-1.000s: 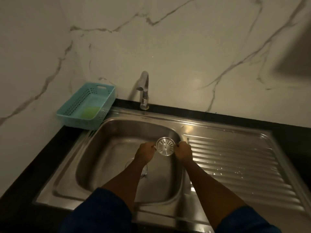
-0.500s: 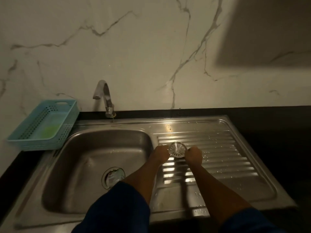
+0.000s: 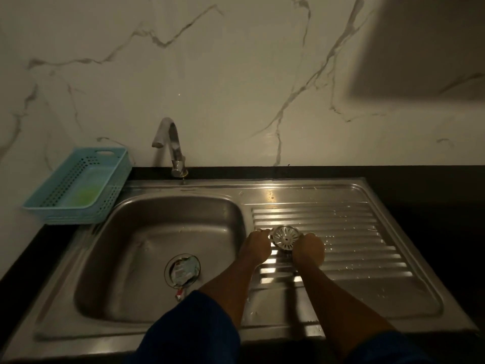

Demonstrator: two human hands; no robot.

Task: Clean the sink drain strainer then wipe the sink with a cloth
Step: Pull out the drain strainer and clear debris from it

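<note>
A round metal drain strainer (image 3: 285, 237) with slots is held between both hands over the ribbed draining board (image 3: 349, 232). My left hand (image 3: 256, 245) grips its left rim and my right hand (image 3: 309, 249) grips its right rim. The steel sink basin (image 3: 147, 232) lies to the left. Its open drain hole (image 3: 182, 270) holds bits of paper-like debris, and a small scrap lies just below it. No cloth is visible.
A chrome tap (image 3: 170, 145) stands behind the basin. A light blue perforated basket (image 3: 78, 185) with something green inside sits at the back left on the black counter (image 3: 420, 177). A marble wall rises behind. Water drops dot the draining board.
Both hands carried the strainer from above the basin rightward to the draining board. The drain hole with debris is now uncovered in view.
</note>
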